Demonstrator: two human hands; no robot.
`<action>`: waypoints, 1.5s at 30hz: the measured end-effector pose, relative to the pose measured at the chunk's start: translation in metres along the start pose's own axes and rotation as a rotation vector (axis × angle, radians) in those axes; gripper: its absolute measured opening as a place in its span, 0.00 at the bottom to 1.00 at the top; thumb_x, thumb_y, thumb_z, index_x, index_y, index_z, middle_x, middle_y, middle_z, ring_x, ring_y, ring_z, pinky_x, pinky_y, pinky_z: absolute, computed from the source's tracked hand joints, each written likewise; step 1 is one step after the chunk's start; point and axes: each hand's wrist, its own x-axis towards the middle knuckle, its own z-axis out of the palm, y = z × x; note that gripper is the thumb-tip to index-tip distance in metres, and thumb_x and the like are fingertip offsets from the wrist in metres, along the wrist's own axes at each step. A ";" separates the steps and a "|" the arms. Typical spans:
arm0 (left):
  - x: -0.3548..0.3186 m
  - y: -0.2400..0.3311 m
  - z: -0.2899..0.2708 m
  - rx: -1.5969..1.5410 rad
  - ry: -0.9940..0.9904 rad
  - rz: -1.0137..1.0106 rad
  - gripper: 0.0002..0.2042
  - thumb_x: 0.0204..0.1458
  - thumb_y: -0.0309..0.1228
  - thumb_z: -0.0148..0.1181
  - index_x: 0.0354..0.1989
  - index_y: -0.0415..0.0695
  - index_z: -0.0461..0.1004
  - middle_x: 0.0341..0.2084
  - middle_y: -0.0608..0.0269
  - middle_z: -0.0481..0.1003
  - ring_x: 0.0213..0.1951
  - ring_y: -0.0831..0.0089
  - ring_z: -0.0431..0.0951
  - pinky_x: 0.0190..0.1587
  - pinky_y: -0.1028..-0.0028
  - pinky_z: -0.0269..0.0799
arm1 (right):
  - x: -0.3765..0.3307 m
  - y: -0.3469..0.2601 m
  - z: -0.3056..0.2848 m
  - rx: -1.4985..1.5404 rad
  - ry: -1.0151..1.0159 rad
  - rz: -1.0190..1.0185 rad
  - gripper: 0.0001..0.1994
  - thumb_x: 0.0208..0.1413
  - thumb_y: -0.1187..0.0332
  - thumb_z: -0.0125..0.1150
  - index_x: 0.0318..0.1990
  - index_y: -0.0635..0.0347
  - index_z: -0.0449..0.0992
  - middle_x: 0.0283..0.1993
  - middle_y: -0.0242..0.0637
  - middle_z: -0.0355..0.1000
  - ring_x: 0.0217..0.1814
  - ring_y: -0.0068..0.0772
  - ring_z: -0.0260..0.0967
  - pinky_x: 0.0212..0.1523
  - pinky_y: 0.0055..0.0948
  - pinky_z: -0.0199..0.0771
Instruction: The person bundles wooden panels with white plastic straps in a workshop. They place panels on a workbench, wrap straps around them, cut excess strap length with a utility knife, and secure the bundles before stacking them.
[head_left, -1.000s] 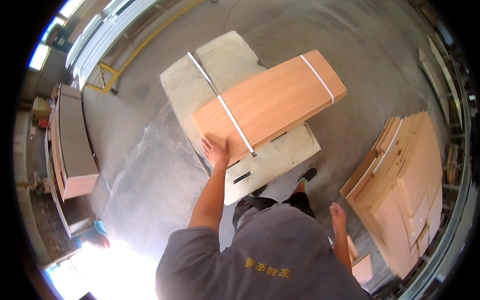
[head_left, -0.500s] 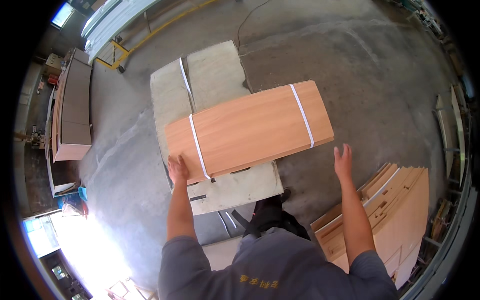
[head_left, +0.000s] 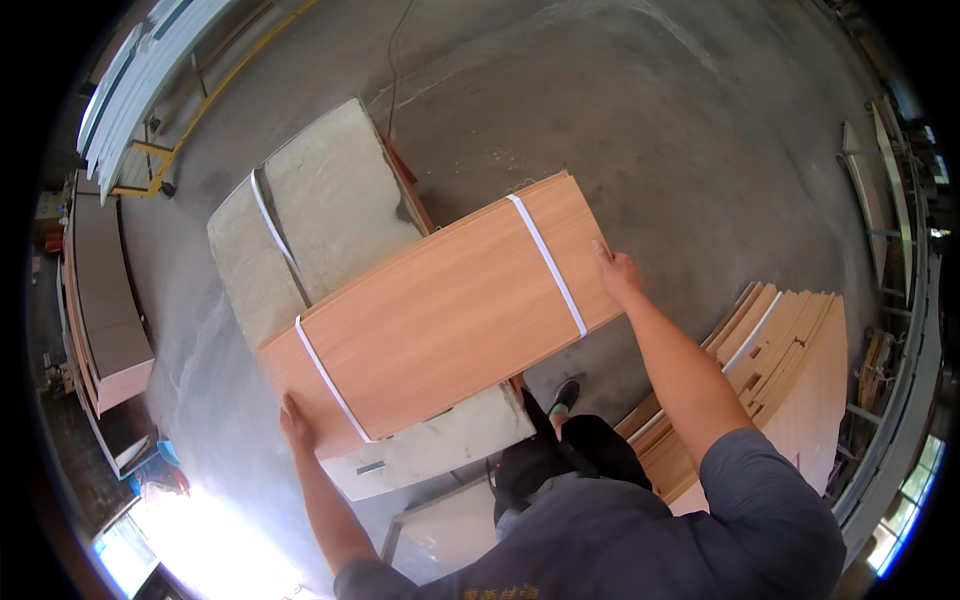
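A: Far left first — what's over there?

B: Stack of grey-and-wood panels (head_left: 105, 300) by the wall, well apart from the person. Nearer in, a pale grey slab stack (head_left: 330, 210) w/ a white strap over it, on the concrete floor (head_left: 650, 110).

A: And the left hand (head_left: 296, 425)?

B: At the lower-left corner of the strapped wood-board bundle (head_left: 445, 315). Fingers curl round that end edge from below, thumb side up; they look pressed to the board, not spread, though part is hidden under it.

A: Where does the bundle sit?

B: Lying flat across the grey stack, overhanging it twd the person. Long axis runs lower left to upper right, so one end points at each hand. Two white straps (head_left: 548, 262) cross it, one near each end.

A: Right hand (head_left: 618, 275)?

B: On the far right end, upper corner. Fingers close together, laid over the edge, palm against the end face. Arm reaches further out than the left one, so the left hand is the nearer to the body.

A: So the bundle's between the hands?

B: Yes, held end to end, hands well apart. Further right, a second pile of light wood boards (head_left: 790, 370) on the floor, just beside the person's right leg.
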 end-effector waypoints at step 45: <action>-0.592 0.075 0.595 0.417 -1.388 -0.200 0.38 0.59 0.67 0.33 0.65 0.48 0.61 0.61 0.59 0.66 0.61 0.59 0.67 0.63 0.55 0.64 | -0.805 0.795 -0.242 0.450 1.102 1.516 0.37 0.58 0.39 0.39 0.46 0.73 0.76 0.49 0.67 0.72 0.56 0.61 0.69 0.57 0.46 0.65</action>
